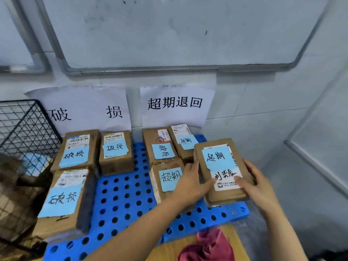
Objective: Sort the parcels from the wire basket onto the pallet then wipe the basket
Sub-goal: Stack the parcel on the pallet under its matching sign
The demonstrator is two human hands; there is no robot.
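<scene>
Both hands hold one brown parcel (220, 172) over the near right corner of the blue pallet (122, 194). The left hand (190, 183) grips its left edge and the right hand (258, 187) its near right side, with the thumb lying on the white label. The parcel sits tilted, and it may be touching the pallet underneath, though that edge is hidden. Just beside it on the left lies a parcel with a blue note (167, 178), and two more parcels (160, 146) (183, 140) stand behind at the far edge, below the right paper sign (175, 104) on the wall. Three other parcels (77, 149) (116, 151) (64, 200) fill the left side of the pallet under the left paper sign (84, 108). The wire basket (22, 125) stands against the pallet's left edge with blurred parcels inside (32, 162). A pink cloth (209, 245) lies crumpled on a wooden surface just past the pallet's near edge.
</scene>
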